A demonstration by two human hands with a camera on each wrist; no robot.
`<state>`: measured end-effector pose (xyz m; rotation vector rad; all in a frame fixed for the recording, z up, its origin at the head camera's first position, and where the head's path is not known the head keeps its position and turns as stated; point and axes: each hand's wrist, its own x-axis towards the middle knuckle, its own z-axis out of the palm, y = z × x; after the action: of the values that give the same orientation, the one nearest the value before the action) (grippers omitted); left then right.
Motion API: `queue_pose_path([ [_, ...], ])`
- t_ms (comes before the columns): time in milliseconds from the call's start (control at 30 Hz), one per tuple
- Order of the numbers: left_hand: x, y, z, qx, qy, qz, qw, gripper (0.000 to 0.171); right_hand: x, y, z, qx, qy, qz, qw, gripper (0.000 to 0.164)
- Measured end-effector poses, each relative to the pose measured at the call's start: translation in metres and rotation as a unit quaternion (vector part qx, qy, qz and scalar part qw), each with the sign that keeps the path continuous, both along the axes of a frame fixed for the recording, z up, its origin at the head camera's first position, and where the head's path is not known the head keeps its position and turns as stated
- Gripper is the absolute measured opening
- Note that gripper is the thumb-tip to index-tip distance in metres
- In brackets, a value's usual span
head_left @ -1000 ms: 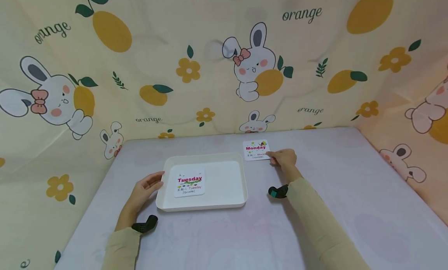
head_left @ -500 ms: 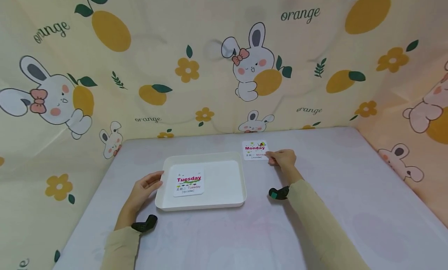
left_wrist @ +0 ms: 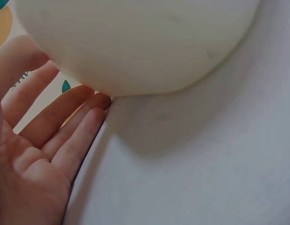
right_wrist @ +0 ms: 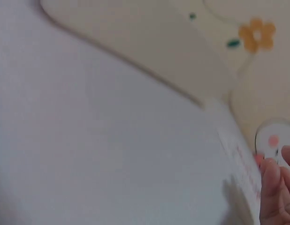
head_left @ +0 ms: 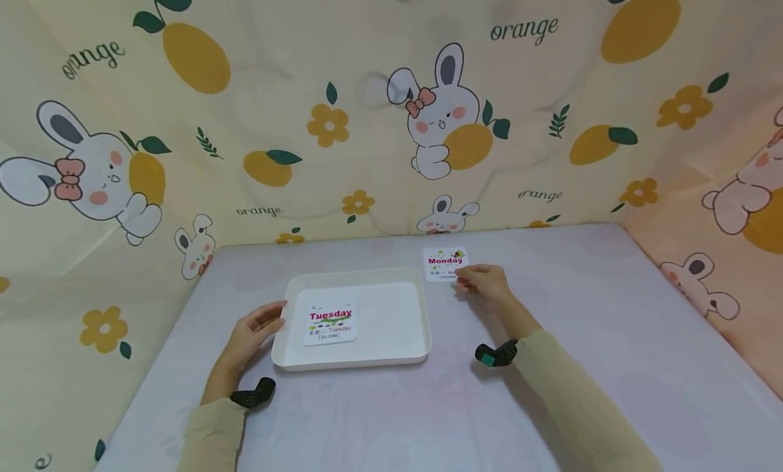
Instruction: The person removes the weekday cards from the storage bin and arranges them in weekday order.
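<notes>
A white card printed "Tuesday" lies flat in the left half of a shallow white tray. My left hand rests its fingers against the tray's left side; in the left wrist view they are extended, touching the tray wall. A second white card, printed "Monday", lies on the table just beyond the tray's back right corner. My right hand has its fingertips at that card's lower right corner. In the right wrist view the hand is cut off by the frame, with its fingertips apart.
The table has a pale cloth and ends at a patterned curtain at the back. More patterned cloth hangs along both sides. A black wrist camera is on the left wrist, another camera on the right.
My right hand has shifted slightly left and nearer, and now covers more of the Monday card's lower right corner. The Monday card, tray, Tuesday card and left hand stay in place.
</notes>
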<state>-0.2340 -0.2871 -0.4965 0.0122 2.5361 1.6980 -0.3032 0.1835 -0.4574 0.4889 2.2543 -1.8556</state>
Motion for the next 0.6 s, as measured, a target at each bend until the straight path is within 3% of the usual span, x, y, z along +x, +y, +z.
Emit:
queue_pose_path([
  [200,0.000,0.000,-0.001,-0.003,-0.001,0.000,1.0000,0.056,0.015,-0.017,0.011,0.007,0.001,0.058,0.998,0.038],
  [600,-0.001,0.000,-0.001,0.008,0.002,0.000,1.0000,0.056,0.049,-0.048,0.025,-0.034,0.025,0.149,0.988,0.032],
])
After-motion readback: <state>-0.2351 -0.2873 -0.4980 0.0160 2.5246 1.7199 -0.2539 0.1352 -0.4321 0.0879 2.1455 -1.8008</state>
